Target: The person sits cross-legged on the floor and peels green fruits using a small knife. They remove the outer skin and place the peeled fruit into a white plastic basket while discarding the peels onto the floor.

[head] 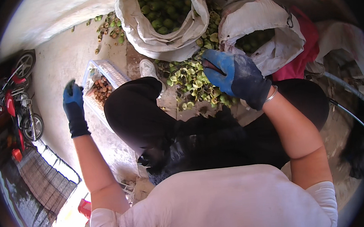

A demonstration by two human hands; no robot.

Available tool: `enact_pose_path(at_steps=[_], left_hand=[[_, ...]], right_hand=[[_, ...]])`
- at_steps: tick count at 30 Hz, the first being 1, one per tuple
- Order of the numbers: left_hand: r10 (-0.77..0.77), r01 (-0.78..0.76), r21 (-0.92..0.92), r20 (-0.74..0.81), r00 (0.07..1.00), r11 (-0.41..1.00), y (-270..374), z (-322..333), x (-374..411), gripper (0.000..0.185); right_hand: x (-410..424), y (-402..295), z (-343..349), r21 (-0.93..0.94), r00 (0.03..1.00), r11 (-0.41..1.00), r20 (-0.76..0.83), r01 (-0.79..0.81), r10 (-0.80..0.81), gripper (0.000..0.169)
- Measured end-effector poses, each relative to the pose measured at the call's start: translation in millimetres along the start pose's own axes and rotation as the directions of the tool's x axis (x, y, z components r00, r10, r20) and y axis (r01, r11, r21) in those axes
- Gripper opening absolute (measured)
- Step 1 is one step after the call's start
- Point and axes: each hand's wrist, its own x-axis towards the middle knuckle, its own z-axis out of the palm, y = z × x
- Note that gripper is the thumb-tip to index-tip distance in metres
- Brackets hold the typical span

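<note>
My left hand [73,105], in a blue coated glove, is raised just left of a white plastic crate [120,73] that holds round brown nuts [102,89]. Its fingers are bent; whether they hold anything cannot be made out. My right hand [231,75], gloved alike, is curled above a pile of split green husks [192,81]. A dark slit shows between its thumb and fingers, and what lies inside the grip is unclear. Beyond it, a large white woven sack [161,47] holds green fruits [165,11]. A second white sack [257,16] stands at the right with dark green fruits inside.
My black-clad knees are on both sides of the husks, with a white shoe [147,68] beside the crate. More husks [111,26] lie by the wall. A pink sack [304,51] and a hose [347,84] are at the right. Red motorcycles [18,99] stand far left.
</note>
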Motion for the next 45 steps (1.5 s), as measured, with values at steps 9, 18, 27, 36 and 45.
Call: enact_pose_path(at_steps=[9, 18, 27, 36, 45], left_hand=[[0.399, -0.39, -0.086, 0.145, 0.905, 0.917, 75.2, 97.9, 7.6, 0.039], [0.408, -0.57, 0.167, 0.542, 0.734, 0.804, 129.4, 305.9, 60.3, 0.037], [0.482, -0.913, 0.284, 0.781, 0.398, 0.294, 121.4, 427.2, 81.4, 0.03], [0.378, -0.912, 0.307, 0.838, 0.395, 0.273, 129.2, 434.7, 82.5, 0.035], [0.315, 0.361, -0.597, 0.739, 0.596, 0.716, 165.3, 260.4, 0.8, 0.052]], right_hand=[[1.4, -0.5, 0.0, -0.074, 0.995, 0.996, 0.089, -0.043, 0.049, 0.023], [9.1, -7.9, -6.7, -0.359, 0.991, 0.929, 0.124, 0.089, -0.047, 0.036], [26.4, 16.0, -7.6, -0.37, 0.956, 0.929, 0.27, -0.01, 0.118, 0.044], [32.4, 24.3, -15.3, -0.364, 0.934, 0.923, 0.271, -0.126, 0.234, 0.044], [15.0, 7.3, -22.1, -0.251, 0.999, 0.967, -0.019, -0.044, 0.041, 0.036]])
